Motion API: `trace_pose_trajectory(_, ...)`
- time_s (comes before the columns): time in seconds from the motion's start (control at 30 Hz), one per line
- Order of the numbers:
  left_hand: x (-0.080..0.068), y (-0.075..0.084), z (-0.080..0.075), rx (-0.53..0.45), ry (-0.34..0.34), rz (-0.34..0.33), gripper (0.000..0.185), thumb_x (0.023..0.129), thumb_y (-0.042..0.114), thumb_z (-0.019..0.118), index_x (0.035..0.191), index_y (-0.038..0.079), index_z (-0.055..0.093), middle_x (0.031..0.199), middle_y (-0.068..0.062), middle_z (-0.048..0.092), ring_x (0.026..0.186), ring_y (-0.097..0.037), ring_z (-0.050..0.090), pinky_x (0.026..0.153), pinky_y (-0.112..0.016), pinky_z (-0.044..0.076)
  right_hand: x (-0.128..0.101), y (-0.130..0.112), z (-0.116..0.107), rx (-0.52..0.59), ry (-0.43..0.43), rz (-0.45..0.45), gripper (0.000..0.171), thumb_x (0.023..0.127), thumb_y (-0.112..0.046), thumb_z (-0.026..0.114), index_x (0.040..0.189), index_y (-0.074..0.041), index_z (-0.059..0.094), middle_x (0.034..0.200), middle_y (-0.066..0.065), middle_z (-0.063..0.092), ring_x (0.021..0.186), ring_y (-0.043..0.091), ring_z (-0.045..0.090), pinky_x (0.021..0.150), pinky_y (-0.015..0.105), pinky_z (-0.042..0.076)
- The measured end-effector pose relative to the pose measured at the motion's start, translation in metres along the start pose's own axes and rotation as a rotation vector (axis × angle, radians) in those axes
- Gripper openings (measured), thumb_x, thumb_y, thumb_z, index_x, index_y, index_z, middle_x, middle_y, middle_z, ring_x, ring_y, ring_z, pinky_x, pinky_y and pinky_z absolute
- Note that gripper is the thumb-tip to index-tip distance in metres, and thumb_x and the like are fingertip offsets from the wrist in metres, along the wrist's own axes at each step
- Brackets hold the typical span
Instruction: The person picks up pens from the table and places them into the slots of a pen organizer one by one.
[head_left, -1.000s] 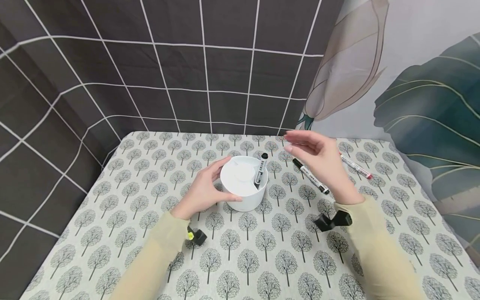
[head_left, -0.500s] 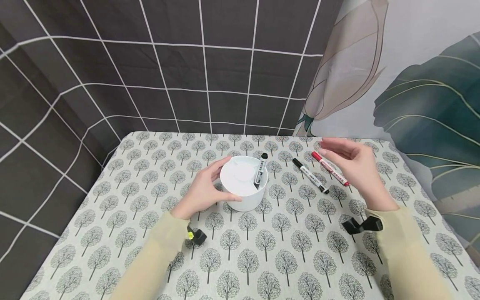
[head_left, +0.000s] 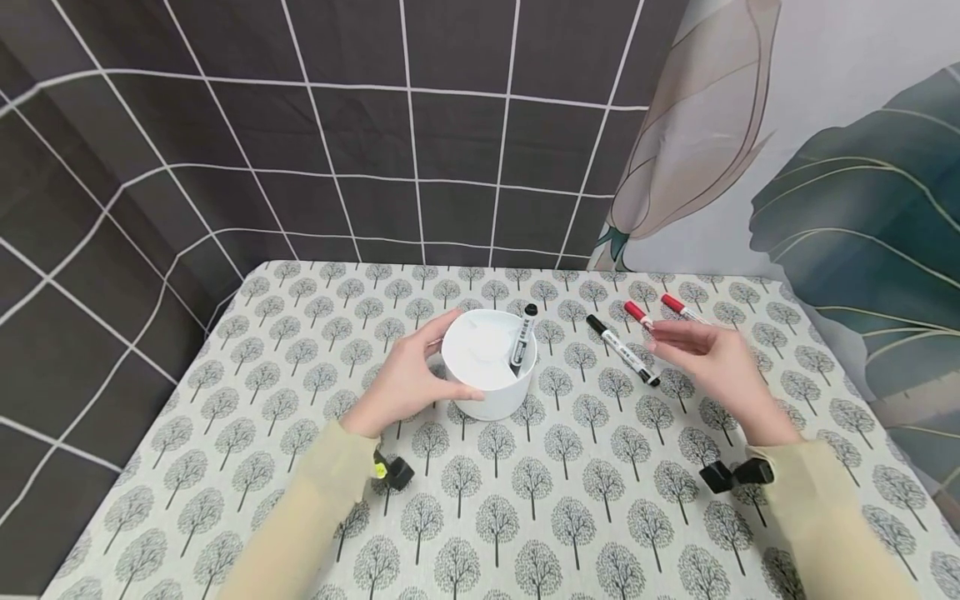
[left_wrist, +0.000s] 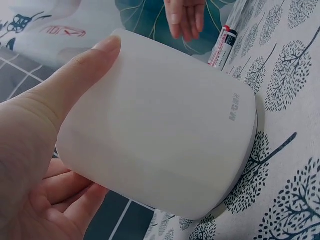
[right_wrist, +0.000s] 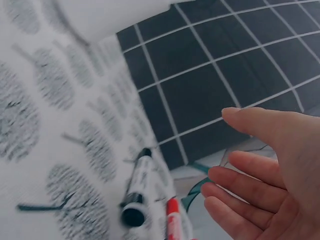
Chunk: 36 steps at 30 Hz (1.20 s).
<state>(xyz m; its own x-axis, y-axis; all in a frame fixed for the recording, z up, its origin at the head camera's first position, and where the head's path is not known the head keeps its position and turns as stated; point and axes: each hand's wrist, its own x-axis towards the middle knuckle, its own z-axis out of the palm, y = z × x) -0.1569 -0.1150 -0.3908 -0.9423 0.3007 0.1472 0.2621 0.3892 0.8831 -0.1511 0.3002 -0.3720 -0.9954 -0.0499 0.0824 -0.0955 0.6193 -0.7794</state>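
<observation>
A white round holder (head_left: pixel 487 367) stands on the tree-print tablecloth. My left hand (head_left: pixel 420 375) grips its left side, thumb (left_wrist: pixel 65 95) along the wall of the holder (left_wrist: pixel 160 130). One black marker (head_left: pixel 522 337) leans upright inside it. My right hand (head_left: pixel 686 346) hovers open, holding nothing, low over the markers lying to the right: a black-capped marker (head_left: pixel 622 350) and two red-capped markers (head_left: pixel 639 315) (head_left: pixel 678 307). The right wrist view shows the open right hand (right_wrist: pixel 265 175) beside the black-capped marker (right_wrist: pixel 135 190) and one red-capped marker (right_wrist: pixel 174 220).
The table (head_left: pixel 525 517) fills the lower view, its far edge against a dark grid backdrop (head_left: pixel 375 150). A leaf-print curtain (head_left: pixel 847 208) hangs at the right. Black wrist mounts (head_left: pixel 738 475) sit on both sleeves.
My right hand has moved from beside the holder to the right and down, over the markers on the cloth. The left hand and holder have stayed put.
</observation>
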Motion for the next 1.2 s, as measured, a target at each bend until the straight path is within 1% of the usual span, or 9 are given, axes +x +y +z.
trace_pose_trajectory(0.13,0.0,0.0,0.0,-0.013,-0.002,0.023,0.113,0.056,0.039,0.102,0.153,0.022,0.046,0.15,0.005,0.051,0.132,-0.019,0.053,0.111,-0.038,0.044,-0.004,0.012,0.003,-0.041,-0.043,-0.003,0.054,0.092,-0.04,0.077,0.13,-0.003,0.067,0.123,0.014,0.07,0.094,0.002,0.067,0.079,0.011,0.052)
trace_pose_trajectory(0.23,-0.001,0.001,-0.001,-0.018,-0.001,0.026,0.111,0.057,0.036,0.102,0.152,0.017,0.048,0.148,0.003,0.053,0.131,-0.019,0.054,0.11,-0.034,0.044,-0.006,0.019,0.006,-0.072,-0.064,0.007,0.055,0.09,-0.04,0.079,0.128,-0.003,0.067,0.12,0.014,0.071,0.092,0.002,0.067,0.077,0.012,0.053)
trace_pose_trajectory(0.33,-0.001,0.001,-0.001,-0.023,-0.003,0.021,0.11,0.057,0.034,0.102,0.151,0.015,0.048,0.146,0.0,0.055,0.13,-0.021,0.055,0.109,-0.033,0.045,-0.008,0.024,0.009,-0.097,-0.068,0.004,0.054,0.088,-0.038,0.081,0.126,-0.001,0.068,0.115,0.016,0.072,0.091,0.006,0.068,0.076,0.012,0.053)
trace_pose_trajectory(0.47,-0.002,0.003,-0.002,-0.018,-0.002,0.007,0.11,0.057,0.034,0.102,0.151,0.015,0.048,0.144,-0.002,0.057,0.129,-0.023,0.056,0.109,-0.034,0.045,-0.011,0.03,0.014,-0.125,-0.056,-0.014,0.054,0.085,-0.035,0.085,0.123,0.0,0.07,0.107,0.015,0.074,0.091,0.017,0.069,0.075,0.014,0.054)
trace_pose_trajectory(0.6,-0.002,0.004,-0.002,-0.014,-0.005,-0.002,0.111,0.056,0.034,0.102,0.151,0.014,0.048,0.144,-0.003,0.056,0.129,-0.024,0.056,0.109,-0.035,0.045,-0.012,0.034,0.02,-0.134,-0.043,0.019,0.051,0.082,-0.031,0.088,0.121,-0.003,0.071,0.101,0.01,0.073,0.087,0.02,0.067,0.07,0.019,0.055)
trace_pose_trajectory(0.83,-0.002,0.004,-0.003,-0.024,-0.014,-0.011,0.11,0.057,0.033,0.102,0.151,0.014,0.048,0.146,-0.004,0.055,0.13,-0.025,0.055,0.109,-0.036,0.045,-0.011,0.036,0.025,-0.173,-0.034,0.043,0.042,0.083,-0.021,0.086,0.119,-0.004,0.072,0.098,0.009,0.073,0.085,0.022,0.066,0.067,0.023,0.056)
trace_pose_trajectory(0.93,-0.002,0.005,-0.003,-0.027,-0.014,-0.019,0.11,0.057,0.033,0.102,0.15,0.015,0.048,0.146,-0.002,0.055,0.13,-0.024,0.055,0.11,-0.036,0.045,-0.011,0.036,0.025,-0.183,-0.038,0.058,0.039,0.085,-0.02,0.084,0.119,-0.004,0.072,0.097,0.009,0.073,0.085,0.023,0.066,0.067,0.024,0.056)
trace_pose_trajectory(1.03,-0.002,0.006,-0.003,-0.026,-0.014,-0.017,0.109,0.057,0.034,0.102,0.15,0.016,0.049,0.146,-0.001,0.055,0.13,-0.023,0.055,0.11,-0.036,0.045,-0.011,0.036,0.025,-0.193,-0.036,0.054,0.037,0.086,-0.02,0.083,0.118,-0.004,0.073,0.097,0.008,0.073,0.084,0.023,0.066,0.067,0.024,0.057)
trace_pose_trajectory(1.2,-0.002,0.005,-0.004,-0.017,-0.018,-0.011,0.11,0.057,0.033,0.102,0.151,0.012,0.048,0.148,-0.003,0.053,0.13,-0.025,0.055,0.109,-0.038,0.045,-0.012,0.035,0.026,-0.167,-0.019,0.06,0.035,0.088,-0.016,0.08,0.118,-0.002,0.072,0.097,0.01,0.072,0.083,0.023,0.065,0.065,0.024,0.057)
